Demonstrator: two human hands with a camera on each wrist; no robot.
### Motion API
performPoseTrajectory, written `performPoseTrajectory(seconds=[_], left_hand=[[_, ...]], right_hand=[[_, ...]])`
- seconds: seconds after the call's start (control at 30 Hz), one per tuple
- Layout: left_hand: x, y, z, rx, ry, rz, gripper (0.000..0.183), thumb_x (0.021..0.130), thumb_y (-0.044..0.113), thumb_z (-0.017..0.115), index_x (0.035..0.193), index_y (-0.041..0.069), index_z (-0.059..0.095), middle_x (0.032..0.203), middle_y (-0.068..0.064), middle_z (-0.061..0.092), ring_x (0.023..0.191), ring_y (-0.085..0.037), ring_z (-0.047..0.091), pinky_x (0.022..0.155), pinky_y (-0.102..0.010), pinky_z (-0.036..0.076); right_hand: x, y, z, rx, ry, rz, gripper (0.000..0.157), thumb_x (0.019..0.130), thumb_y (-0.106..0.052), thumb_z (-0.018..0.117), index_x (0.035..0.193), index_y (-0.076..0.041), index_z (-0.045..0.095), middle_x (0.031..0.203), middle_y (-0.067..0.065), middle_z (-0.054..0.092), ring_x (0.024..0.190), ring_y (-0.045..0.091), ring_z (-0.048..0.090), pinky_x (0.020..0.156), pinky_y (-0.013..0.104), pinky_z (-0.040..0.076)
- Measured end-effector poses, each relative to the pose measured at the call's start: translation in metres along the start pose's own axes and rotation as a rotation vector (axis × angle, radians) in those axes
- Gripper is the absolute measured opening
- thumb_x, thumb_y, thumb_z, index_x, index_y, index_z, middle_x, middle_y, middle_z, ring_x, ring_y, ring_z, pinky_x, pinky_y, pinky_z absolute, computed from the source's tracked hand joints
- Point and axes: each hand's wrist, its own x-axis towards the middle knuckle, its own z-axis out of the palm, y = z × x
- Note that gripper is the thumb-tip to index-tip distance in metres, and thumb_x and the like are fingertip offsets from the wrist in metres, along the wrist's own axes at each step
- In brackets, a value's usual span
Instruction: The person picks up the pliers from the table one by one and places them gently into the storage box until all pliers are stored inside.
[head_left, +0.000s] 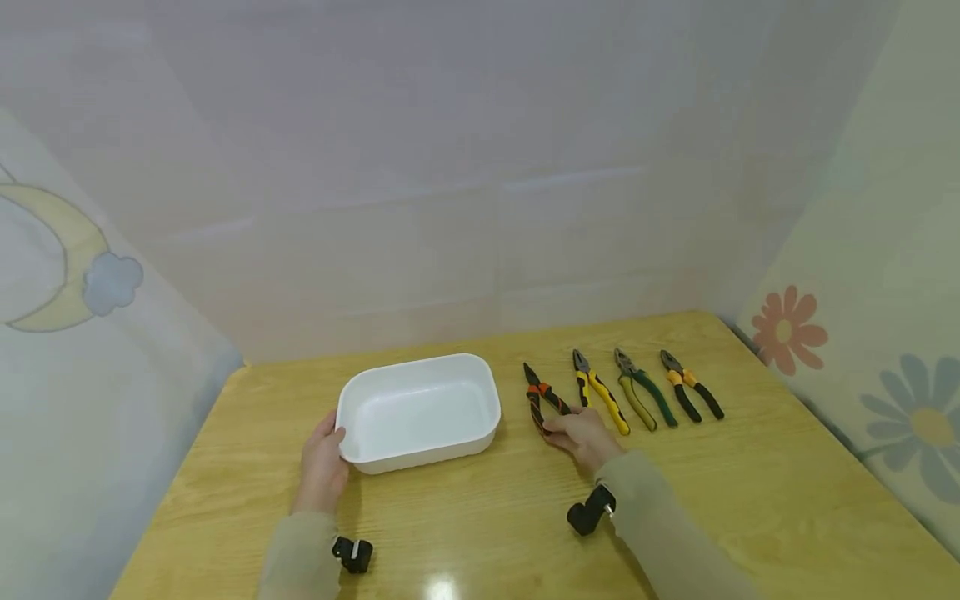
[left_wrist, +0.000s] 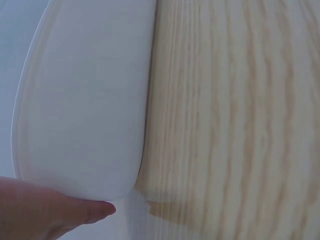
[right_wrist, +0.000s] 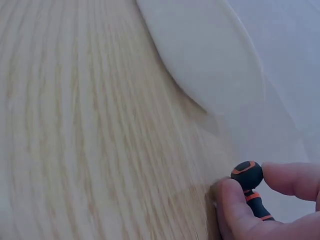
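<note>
Black-and-red pliers (head_left: pixel 534 393) sit at 3 o'clock from the white tray (head_left: pixel 416 417), the right hand (head_left: pixel 581 435) pinching a handle end between thumb and finger. A firm pinch nearer the pivot would probably limit swing; the left hand (head_left: pixel 324 460) grips the tray at 8 o'clock. The tray's interior shows only its bare floor

Holding the left end of a white, rounded-rectangular plastic tub (head_left: pixel 418 421) with the left hand (head_left: pixel 323 460); gripping black-and-red-handled metal pliers (head_left: pixel 534 393) with the right hand (head_left: pixel 585 437), left of three two-tone-handled pliers (head_left: pixel 628 369) on a yellowish wooden table (head_left: pixel 465 521).
</note>
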Motion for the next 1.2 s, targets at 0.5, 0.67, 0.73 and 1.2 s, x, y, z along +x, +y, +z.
performPoseTrajectory(seconds=[0.5, 0.67, 0.73, 1.2], left_hand=[[-0.001, 0.001, 0.003, -0.014, 0.013, 0.006, 0.051, 0.104, 0.003, 0.022, 0.153, -0.003, 0.006, 0.160, -0.016, 0.002, 0.146, -0.025, 0.006, 0.118, -0.033, 0.016], [-0.003, 0.002, 0.003, -0.016, 0.018, -0.001, 0.051, 0.104, 0.001, 0.022, 0.153, -0.003, 0.007, 0.160, -0.017, 0.002, 0.146, -0.026, 0.006, 0.118, -0.034, 0.016], [-0.003, 0.002, 0.004, -0.019, 0.017, -0.001, 0.051, 0.104, 0.001, 0.022, 0.153, -0.003, 0.007, 0.160, -0.017, 0.002, 0.146, -0.026, 0.006, 0.118, -0.034, 0.016], [-0.001, 0.001, 0.004, -0.022, 0.036, -0.020, 0.051, 0.104, 0.002, 0.023, 0.153, -0.002, 0.010, 0.160, -0.015, 0.004, 0.146, -0.025, 0.008, 0.118, -0.033, 0.017]], right_hand=[[0.002, -0.002, 0.002, 0.274, 0.053, 0.067, 0.046, 0.104, -0.001, 0.030, 0.147, 0.011, 0.019, 0.114, 0.020, 0.041, 0.082, 0.018, 0.053, 0.082, 0.034, 0.057], [-0.001, -0.004, 0.003, 0.435, 0.039, 0.087, 0.028, 0.104, -0.004, 0.027, 0.131, 0.006, 0.033, 0.109, 0.019, 0.043, 0.095, 0.026, 0.051, 0.106, 0.054, 0.038], [-0.001, -0.005, 0.003, 0.494, 0.044, 0.089, 0.017, 0.105, -0.004, 0.027, 0.117, 0.002, 0.037, 0.107, 0.019, 0.043, 0.101, 0.029, 0.048, 0.109, 0.058, 0.031], [0.002, -0.007, 0.002, 0.589, 0.062, 0.097, 0.055, 0.105, -0.006, 0.021, 0.154, -0.003, -0.005, 0.124, 0.021, 0.037, 0.136, 0.031, 0.029, 0.113, 0.047, 0.029]])
